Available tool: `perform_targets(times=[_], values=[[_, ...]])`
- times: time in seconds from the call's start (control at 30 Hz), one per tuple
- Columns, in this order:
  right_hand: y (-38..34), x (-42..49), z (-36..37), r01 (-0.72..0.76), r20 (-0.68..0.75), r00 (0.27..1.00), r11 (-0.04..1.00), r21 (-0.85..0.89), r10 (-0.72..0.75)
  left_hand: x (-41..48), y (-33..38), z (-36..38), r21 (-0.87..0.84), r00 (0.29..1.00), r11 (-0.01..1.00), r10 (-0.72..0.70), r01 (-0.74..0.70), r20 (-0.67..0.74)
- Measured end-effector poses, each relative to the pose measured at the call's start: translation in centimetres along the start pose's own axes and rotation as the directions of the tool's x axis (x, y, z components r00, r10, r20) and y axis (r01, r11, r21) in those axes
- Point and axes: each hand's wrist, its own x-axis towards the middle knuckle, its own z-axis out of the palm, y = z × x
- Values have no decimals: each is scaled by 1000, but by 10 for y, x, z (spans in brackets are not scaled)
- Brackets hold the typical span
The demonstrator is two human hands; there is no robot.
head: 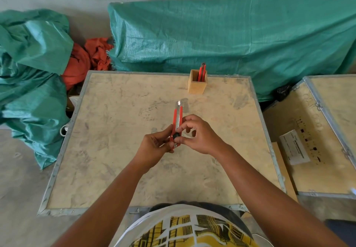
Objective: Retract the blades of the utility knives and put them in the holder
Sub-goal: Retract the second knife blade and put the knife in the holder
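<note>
A red utility knife [178,117] is held upright over the middle of the wooden crate top [115,131]. A short piece of its blade sticks out at the far tip. My left hand [154,146] grips the knife's lower end. My right hand [196,135] pinches the body from the right, with its thumb by the black slider knob [176,136]. A square wooden holder [197,85] stands near the crate's far edge with red utility knives [202,71] standing in it.
Green tarpaulins [231,35] cover things behind and to the left of the crate, with red cloth [90,58] between them. A second crate [317,141] with a paper label stands at the right.
</note>
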Motion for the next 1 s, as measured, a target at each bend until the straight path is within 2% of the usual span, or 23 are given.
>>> perform_targets(times=[0.2,0.37,0.53,0.73,0.87,1.0], values=[[0,-5,-4,3,11,1000,1000,30,-3,-2,2,1,7,1000,1000,20,-20,-10],[-1,-6,-1,-13,-55,998,1000,22,14,-1,6,3,14,999,999,29,-29,15],[-3,-6,-7,10,-19,1000,997,77,-8,-1,9,2,6,999,999,36,-36,16],[-3,-1,-3,42,-117,992,998,38,-38,4,10,4,-6,1000,999,32,-32,0],[1,8,-8,17,-168,986,978,209,19,14,14,3,42,999,998,46,-46,4],[9,30,-26,15,-221,975,983,185,27,39,25,10,106,997,991,80,-80,6]])
